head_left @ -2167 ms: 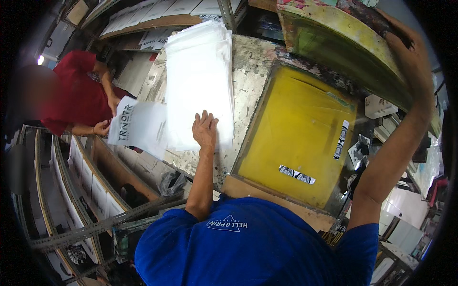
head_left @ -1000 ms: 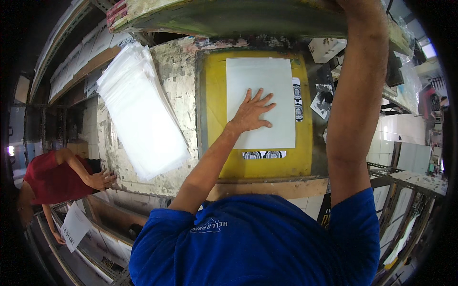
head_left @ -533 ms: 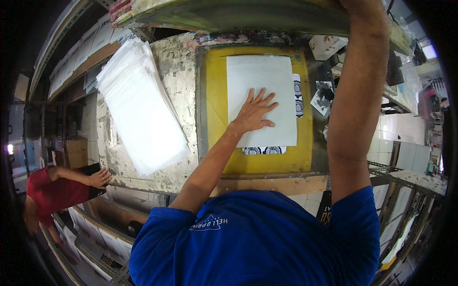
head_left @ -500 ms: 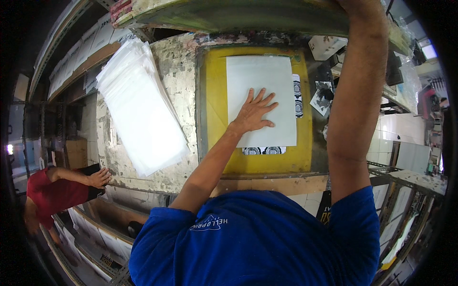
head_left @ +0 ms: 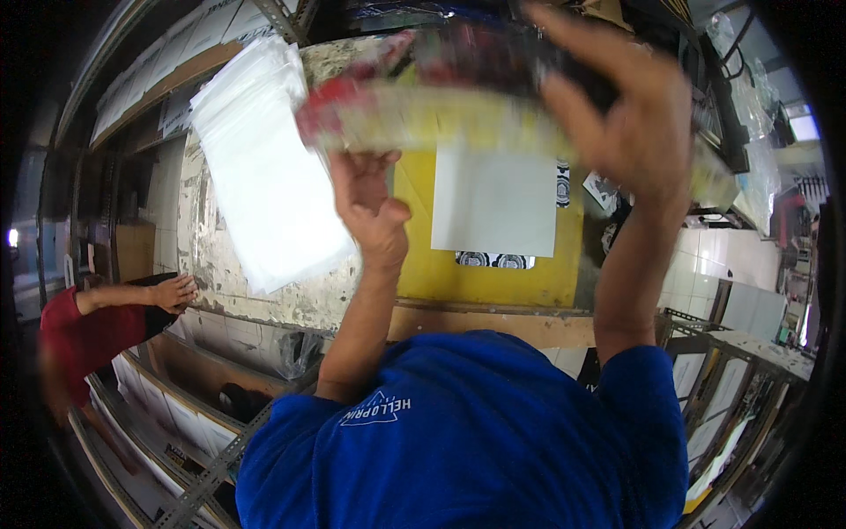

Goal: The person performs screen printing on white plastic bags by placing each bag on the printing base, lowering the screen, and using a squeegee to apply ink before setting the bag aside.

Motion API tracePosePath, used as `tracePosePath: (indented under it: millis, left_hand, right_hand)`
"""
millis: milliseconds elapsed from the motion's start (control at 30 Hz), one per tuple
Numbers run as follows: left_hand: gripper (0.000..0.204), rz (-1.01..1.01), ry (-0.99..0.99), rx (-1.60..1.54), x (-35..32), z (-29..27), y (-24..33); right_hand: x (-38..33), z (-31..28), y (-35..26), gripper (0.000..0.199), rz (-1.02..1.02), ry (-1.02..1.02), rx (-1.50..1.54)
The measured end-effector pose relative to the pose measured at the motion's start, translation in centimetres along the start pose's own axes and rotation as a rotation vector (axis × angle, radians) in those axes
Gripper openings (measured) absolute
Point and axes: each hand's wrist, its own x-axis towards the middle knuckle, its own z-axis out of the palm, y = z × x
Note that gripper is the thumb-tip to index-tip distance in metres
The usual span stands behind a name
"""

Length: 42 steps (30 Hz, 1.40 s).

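Observation:
A screen printing frame (head_left: 441, 119), its edge yellowish with red stains at the left end, hangs tilted above the worktable, smeared by motion. My left hand (head_left: 374, 220) is at its near edge toward the left, fingers curled up against the underside and thumb out; the fingertips are partly hidden. Above the right part of the frame is my right hand (head_left: 630, 123), blurred, with thumb and forefinger stretched wide apart and nothing visible between them. Below lies a white sheet (head_left: 493, 207) on a yellow board (head_left: 414, 264). A sheet with black round prints (head_left: 495, 260) peeks out from under it.
To the left, a fanned stack of white sheets (head_left: 273, 194) lies on the stained worktable (head_left: 207, 264). A co-worker in a red shirt (head_left: 88, 326) rests a hand on the table's left corner. Shelves with boxes (head_left: 167, 66) stand at the back left; metal racks (head_left: 740, 388) stand right.
The screen frame has come down and nearer over the white sheet. My left hand has left the sheet for the frame's edge. My right hand has lowered from the top of the view.

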Motion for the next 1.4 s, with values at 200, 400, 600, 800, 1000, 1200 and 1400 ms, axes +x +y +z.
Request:
tracePosePath:
  millis: [200,400,600,800,1000,1200,1400]
  left_hand:
    - [0.100,-0.454,-0.054,0.258,-8.9,-10.1,0.8]
    - [0.090,-0.141,-0.301,0.763,-14.1,-16.9,-4.5]
    - [0.080,-0.002,-0.436,1.200,-14.4,-17.8,-4.9]
    - [0.077,-0.050,-0.424,1.254,-14.6,-17.3,-4.2]
    - [0.081,-0.110,-0.413,1.199,-14.9,-17.5,-4.0]
    - [0.084,-0.124,-0.392,1.184,-15.1,-17.5,-4.0]
    - [0.080,-0.075,-0.375,1.190,-14.8,-17.2,-4.0]
  right_hand:
    - [-10.9,5.2,-3.3,0.057,0.043,-0.095,0.033]
    - [-19.4,15.1,0.0,0.061,0.211,-0.353,0.232]
    - [-20.9,18.7,0.1,0.073,0.255,-0.532,-0.002]
    - [-15.5,23.6,7.4,0.079,0.191,-0.290,-0.026]
    - [-7.2,28.2,15.5,0.080,0.077,-0.106,-0.134]
    - [-0.8,30.4,20.1,0.080,0.071,-0.132,-0.101]
    - [4.1,30.5,23.2,0.066,0.097,-0.226,-0.040]
